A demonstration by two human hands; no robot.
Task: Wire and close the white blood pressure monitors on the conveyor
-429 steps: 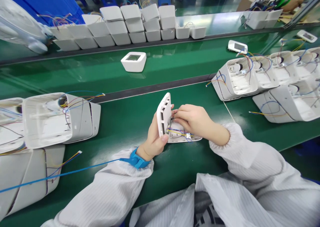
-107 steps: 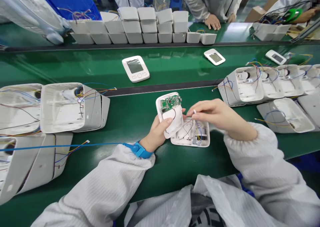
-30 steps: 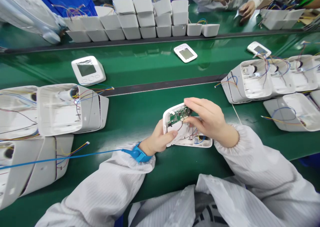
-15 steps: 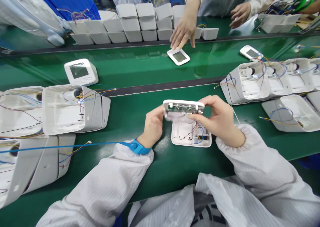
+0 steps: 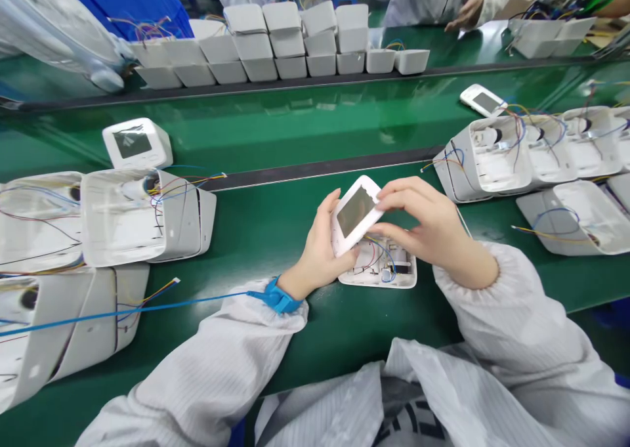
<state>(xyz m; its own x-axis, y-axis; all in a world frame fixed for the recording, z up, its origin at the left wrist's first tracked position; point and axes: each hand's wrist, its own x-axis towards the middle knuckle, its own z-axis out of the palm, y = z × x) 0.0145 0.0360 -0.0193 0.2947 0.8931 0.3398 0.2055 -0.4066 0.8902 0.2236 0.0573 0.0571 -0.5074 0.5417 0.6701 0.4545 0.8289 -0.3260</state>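
Observation:
Between my hands is a white front cover with a grey display [image 5: 356, 212], tilted with its screen side up. My left hand [image 5: 323, 245] grips its lower left edge, thumb below and fingers behind. At the upper right corner, my right hand [image 5: 422, 222] pinches the cover between thumb and fingers. Underneath lies an open white back housing [image 5: 350, 277] on the green bench, with thin wires and small parts inside, partly hidden by the cover and my hands. A blue wrist strap [image 5: 279, 296] with a cord circles my left wrist.
White open housings [image 5: 189, 220] with loose wires stand at left, more housings [image 5: 460, 171] at right. An assembled unit with a screen [image 5: 136, 143] rides on the green belt [image 5: 295, 125], and another cover [image 5: 483, 100] lies far right. Stacked white shells [image 5: 290, 43] line the far side, near a co-worker's hand [image 5: 465, 12].
The cover turned from showing its circuit board to showing its screen. My left hand came around its lower edge. The co-worker's hand withdrew, and the cover it touched left view. The left unit shifted left.

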